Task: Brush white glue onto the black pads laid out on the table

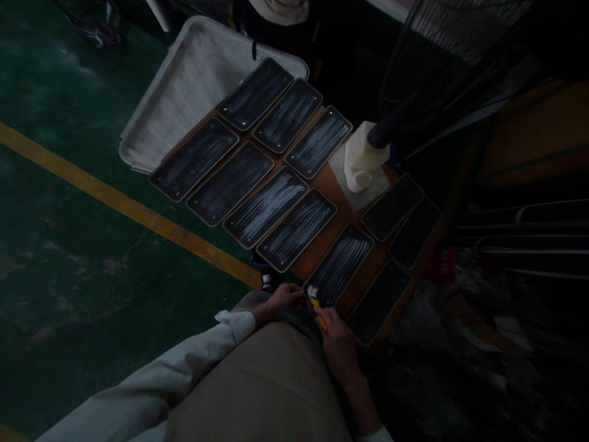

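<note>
My right hand (335, 334) is closed round the yellow handle of a small brush (315, 301). Its pale tip rests on the near end of a black rectangular panel (343, 258) with rounded corners and whitish streaks across it. At that panel's near left corner, my left hand (288, 296) has its fingers pinched on the edge. Left of it lies another streaked panel (297, 230), and on the right is a plain dark panel (380, 301) without visible streaks. Several more streaked panels (267, 205) lie in rows on a brown board (331, 190).
A cream plastic container (365, 153) with a dark handle-like piece stands on a pale sheet (380, 184). Behind the panels is a large white tray (179, 86). A fan (442, 49) stands at upper right. Plastic bags (442, 331) lie right. A yellow line (129, 205) crosses the green floor.
</note>
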A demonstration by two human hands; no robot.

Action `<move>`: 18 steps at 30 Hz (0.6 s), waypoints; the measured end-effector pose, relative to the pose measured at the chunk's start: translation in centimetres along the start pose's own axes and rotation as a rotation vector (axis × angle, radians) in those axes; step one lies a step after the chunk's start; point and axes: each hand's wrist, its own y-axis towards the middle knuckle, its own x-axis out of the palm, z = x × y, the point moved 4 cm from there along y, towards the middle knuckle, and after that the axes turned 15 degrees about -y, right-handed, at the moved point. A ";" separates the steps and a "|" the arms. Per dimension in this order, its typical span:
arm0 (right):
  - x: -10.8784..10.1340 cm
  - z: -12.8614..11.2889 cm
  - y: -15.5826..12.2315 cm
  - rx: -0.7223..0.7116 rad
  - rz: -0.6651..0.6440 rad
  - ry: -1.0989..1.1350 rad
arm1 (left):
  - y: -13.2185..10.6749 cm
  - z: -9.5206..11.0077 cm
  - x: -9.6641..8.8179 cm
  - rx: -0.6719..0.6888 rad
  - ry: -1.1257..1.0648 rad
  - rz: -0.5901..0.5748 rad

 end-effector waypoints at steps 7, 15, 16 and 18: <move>-3.4 2.7 3.7 0.179 0.226 0.060 | 0.4 -0.3 -0.2 -0.017 -0.002 -0.012; -0.3 -0.1 -0.7 0.167 0.100 0.159 | -0.3 0.1 0.1 0.000 -0.125 -0.015; -0.6 -0.1 -1.6 0.207 0.116 0.198 | -0.5 0.2 0.3 0.004 -0.147 -0.018; -1.8 0.9 -2.9 0.296 0.176 0.255 | -0.7 0.5 0.6 0.033 -0.168 -0.035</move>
